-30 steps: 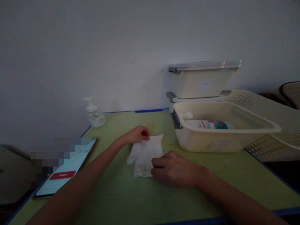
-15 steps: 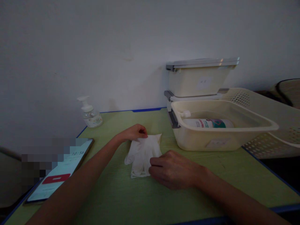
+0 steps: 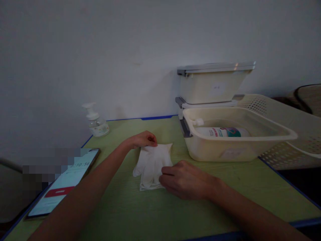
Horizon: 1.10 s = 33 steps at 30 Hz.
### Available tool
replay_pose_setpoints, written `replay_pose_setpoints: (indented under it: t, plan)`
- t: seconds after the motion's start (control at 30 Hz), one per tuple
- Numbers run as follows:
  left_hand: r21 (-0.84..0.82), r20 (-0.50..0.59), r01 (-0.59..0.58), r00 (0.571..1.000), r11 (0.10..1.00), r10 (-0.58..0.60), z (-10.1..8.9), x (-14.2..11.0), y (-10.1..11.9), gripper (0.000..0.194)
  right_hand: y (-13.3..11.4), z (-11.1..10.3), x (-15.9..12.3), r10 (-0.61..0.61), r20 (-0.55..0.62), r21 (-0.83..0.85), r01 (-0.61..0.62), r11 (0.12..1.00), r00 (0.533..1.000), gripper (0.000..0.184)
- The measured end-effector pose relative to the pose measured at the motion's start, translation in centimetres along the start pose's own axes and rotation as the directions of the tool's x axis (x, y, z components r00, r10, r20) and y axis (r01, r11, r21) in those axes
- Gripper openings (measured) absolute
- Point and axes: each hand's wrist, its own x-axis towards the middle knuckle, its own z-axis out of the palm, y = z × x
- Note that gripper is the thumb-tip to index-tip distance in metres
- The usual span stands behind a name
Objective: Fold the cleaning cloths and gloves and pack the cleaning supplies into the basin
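Observation:
White gloves [image 3: 153,164], apparently a stack of them, lie flat on the green table [image 3: 120,207], fingers pointing toward me. My left hand [image 3: 144,139] is closed at their far left edge, its fingertips pinching the cuff end. From the right, my right hand [image 3: 184,180] comes in with its fingers curled closed on the gloves' near right side, by the glove fingertips. Its own fingertips are partly hidden, but they seem to grip the glove edge.
On the left a phone [image 3: 62,180] lies with its screen lit, and a pump bottle [image 3: 98,122] stands behind it. To the right are an open cream bin [image 3: 225,149] holding a white bottle [image 3: 223,132], stacked lidded boxes [image 3: 213,85] and a perforated basket [image 3: 288,113].
My right hand has shifted very slightly upward at the gloves' near edge. The left hand stays nearly in place, and the gloves lie almost as before.

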Motion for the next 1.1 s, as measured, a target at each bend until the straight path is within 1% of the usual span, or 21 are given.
replay_pose_setpoints:
  t: [0.13,0.2,0.33,0.47,0.57,0.63,0.7,0.73,0.8,0.87,0.93,1.0,1.1]
  plan:
    - [0.014,-0.002,0.005,1.0,1.0,-0.005,0.0,0.1,-0.1,0.014,0.0,0.0,0.0,0.033,-0.011,0.007,-0.033,0.999,0.999,0.013]
    - [0.034,-0.019,0.003,1.0,0.999,-0.002,0.1,0.0,-0.1,0.014,0.0,0.0,-0.1,0.023,-0.008,0.02,-0.023,1.0,1.0,0.013]
    - [0.094,-0.064,0.001,0.998,0.996,0.005,0.5,0.0,0.1,0.011,0.0,-0.1,0.0,-0.029,0.031,0.069,0.027,0.997,0.999,0.013]
    - [0.175,-0.14,0.015,0.99,0.984,0.009,1.0,0.0,0.2,0.008,0.1,-0.2,0.1,-0.039,0.051,0.088,0.034,0.996,0.998,0.014]
    - [0.255,-0.257,0.039,0.966,0.966,0.029,1.8,-0.5,0.6,0.006,0.0,-0.1,0.2,-0.021,0.043,0.067,0.018,0.998,0.999,0.014]
    - [0.308,-0.359,0.05,0.931,0.95,0.067,2.7,-1.2,1.4,0.011,-0.1,0.0,0.2,-0.016,0.034,0.046,0.014,0.999,0.999,0.014]
    - [0.365,-0.419,0.031,0.898,0.93,0.134,3.9,-2.2,2.4,0.017,-0.2,0.1,0.2,-0.016,0.028,0.028,0.016,0.999,0.999,0.014]
    - [0.404,-0.415,0.0,0.891,0.915,0.184,4.5,-2.7,2.8,0.018,-0.2,0.2,0.2,-0.017,0.027,0.021,0.016,1.0,0.999,0.014]
    - [0.439,-0.348,-0.085,0.902,0.894,0.256,5.8,-3.6,3.4,0.022,-0.3,0.3,0.2,-0.017,0.022,0.012,0.017,1.0,1.0,0.015]
    - [0.442,-0.251,-0.185,0.914,0.878,0.319,7.0,-4.3,3.4,0.028,-0.3,0.5,0.2,-0.014,0.008,0.004,0.014,1.0,1.0,0.015]
    - [0.457,-0.171,-0.244,0.92,0.856,0.353,8.0,-4.7,2.9,0.037,-0.4,0.7,0.1,-0.02,-0.015,-0.008,0.02,1.0,1.0,0.016]
    - [0.51,-0.119,-0.23,0.935,0.829,0.333,8.7,-4.9,2.3,0.047,-0.5,0.9,0.1,-0.044,-0.044,-0.022,0.043,0.999,0.998,0.017]
    - [0.62,-0.084,-0.15,0.963,0.77,0.255,9.2,-4.9,1.8,0.056,-0.6,1.0,0.0,-0.079,-0.077,-0.045,0.075,0.996,0.994,0.018]
